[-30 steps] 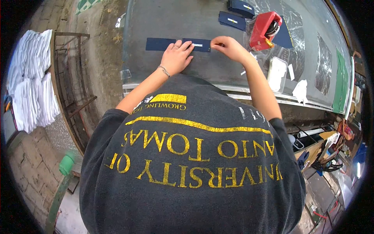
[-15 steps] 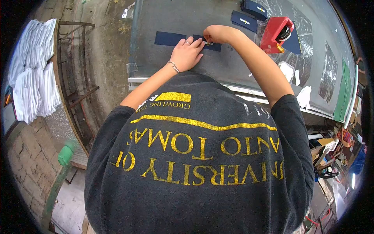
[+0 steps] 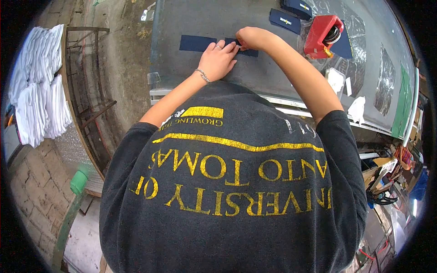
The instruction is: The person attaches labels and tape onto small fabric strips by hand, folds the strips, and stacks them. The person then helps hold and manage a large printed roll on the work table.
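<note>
You've got a grey worktop [image 3: 177, 75] in front of you, metal along its near edge. Over on the left, a navy strip [image 3: 198, 43] lies flat; just right of it, a second navy strip [image 3: 250, 53], partly covered. Farther off, right of those, there's your labelled navy piece [image 3: 285, 21], a navy stack [image 3: 296, 8] beyond it, and a red tape dispenser [image 3: 314, 43] beside them. Nearer and right: a white container [image 3: 335, 81], crumpled white scrap [image 3: 357, 110] at the near edge, then crinkled clear plastic [image 3: 384, 75] and a green strip [image 3: 402, 107].
</note>
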Available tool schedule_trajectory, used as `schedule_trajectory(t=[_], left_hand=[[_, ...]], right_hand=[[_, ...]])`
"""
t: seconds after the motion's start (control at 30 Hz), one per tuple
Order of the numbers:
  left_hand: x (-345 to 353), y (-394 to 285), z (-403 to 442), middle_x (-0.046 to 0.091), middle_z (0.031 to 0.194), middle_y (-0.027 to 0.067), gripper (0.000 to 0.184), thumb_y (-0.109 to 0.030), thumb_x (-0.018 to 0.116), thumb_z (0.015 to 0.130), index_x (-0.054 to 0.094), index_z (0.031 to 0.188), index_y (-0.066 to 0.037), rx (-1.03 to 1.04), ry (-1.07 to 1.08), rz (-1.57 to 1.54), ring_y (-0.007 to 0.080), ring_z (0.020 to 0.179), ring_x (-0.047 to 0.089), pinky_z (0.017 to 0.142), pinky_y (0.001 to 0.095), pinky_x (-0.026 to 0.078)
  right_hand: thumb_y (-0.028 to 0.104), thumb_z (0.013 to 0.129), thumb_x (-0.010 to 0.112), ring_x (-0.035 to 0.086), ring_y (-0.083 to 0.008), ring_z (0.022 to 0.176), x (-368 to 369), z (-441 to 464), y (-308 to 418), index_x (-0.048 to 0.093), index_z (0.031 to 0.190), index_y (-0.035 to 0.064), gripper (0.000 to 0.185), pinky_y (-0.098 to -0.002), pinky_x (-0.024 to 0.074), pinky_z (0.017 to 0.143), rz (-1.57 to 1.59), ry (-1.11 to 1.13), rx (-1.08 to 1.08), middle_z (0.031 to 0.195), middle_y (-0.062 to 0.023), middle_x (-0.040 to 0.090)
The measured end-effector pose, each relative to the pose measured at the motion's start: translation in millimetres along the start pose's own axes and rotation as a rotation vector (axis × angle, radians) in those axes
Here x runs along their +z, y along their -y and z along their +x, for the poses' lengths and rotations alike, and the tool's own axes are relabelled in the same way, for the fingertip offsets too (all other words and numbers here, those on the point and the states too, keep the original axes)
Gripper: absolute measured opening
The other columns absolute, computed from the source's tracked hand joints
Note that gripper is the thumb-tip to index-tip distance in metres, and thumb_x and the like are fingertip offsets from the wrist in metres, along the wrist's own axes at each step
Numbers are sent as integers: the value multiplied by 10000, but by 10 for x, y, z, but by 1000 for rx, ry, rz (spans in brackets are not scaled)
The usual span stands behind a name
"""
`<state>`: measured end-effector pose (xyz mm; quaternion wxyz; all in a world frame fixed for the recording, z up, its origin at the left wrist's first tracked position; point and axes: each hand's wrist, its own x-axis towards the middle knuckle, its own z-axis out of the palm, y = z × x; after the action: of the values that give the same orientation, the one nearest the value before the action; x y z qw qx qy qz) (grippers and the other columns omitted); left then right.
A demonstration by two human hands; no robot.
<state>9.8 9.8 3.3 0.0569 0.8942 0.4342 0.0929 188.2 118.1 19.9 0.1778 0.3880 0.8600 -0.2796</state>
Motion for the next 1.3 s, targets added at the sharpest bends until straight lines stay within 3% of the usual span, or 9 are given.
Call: schedule_trajectory(t=[0.13,0.23,0.3,0.4,0.53,0.63,0.87,1.03,1.3], left_hand=[[-14,8,1,572,1335,19,468,-321,626,894,594,1308,-104,-4,37,-12,231,1108,534,887,365,448],[-10,20,6,573,1335,18,461,-315,626,896,597,1307,-108,7,36,-9,231,1113,535,887,364,447],[-14,27,8,572,1336,13,458,-314,623,898,598,1308,-111,17,35,2,230,1114,537,889,364,446],[-41,30,15,578,1329,1,459,-317,621,896,600,1309,-116,23,44,25,215,1121,535,892,353,434],[-79,25,26,580,1329,-8,452,-328,609,910,600,1311,-120,25,67,40,220,1125,542,895,358,440],[-54,17,17,584,1325,-6,452,-330,609,908,601,1310,-122,12,56,55,213,1122,545,892,354,439],[-43,37,106,633,1246,-9,370,-277,635,890,647,1220,-112,-1,0,-38,218,1090,561,884,356,441],[-79,243,176,681,1045,51,330,-234,697,831,647,1134,-111,-189,-259,-429,278,1035,596,906,408,453],[-85,1003,-329,586,1156,121,625,-437,825,724,580,1181,-87,-624,-236,-230,333,1143,514,1000,451,398]], right_hand=[[215,731,822,682,-321,780,-60,8,20,649,792,50,246,-440,521,676,64,-2,50,748,-129,679],[328,644,878,678,-308,899,-99,82,-13,655,916,72,435,-422,530,730,-133,104,133,881,-111,694],[445,492,927,613,-308,1139,-68,73,-61,627,1144,73,808,-418,522,880,-331,-253,95,1158,-129,655],[551,435,907,545,-318,1222,-113,67,-96,562,1210,95,962,-417,495,927,-411,-255,96,1206,-99,606],[546,498,902,576,-319,1144,-16,-153,-246,589,1139,92,846,-421,487,920,-296,-407,33,1127,-112,621],[400,665,867,563,-343,1049,426,-305,-482,643,1022,82,528,-428,465,925,360,-576,230,1107,-126,600],[188,735,809,518,-350,1040,861,-566,-44,690,874,104,201,-433,440,938,377,-898,327,1068,-107,603],[126,792,780,631,-211,912,728,-569,-313,654,985,81,235,-335,498,832,996,-882,272,929,-82,669],[166,786,793,672,-272,901,153,-670,-1623,587,1159,67,437,-375,526,823,617,-972,566,976,-138,693]])
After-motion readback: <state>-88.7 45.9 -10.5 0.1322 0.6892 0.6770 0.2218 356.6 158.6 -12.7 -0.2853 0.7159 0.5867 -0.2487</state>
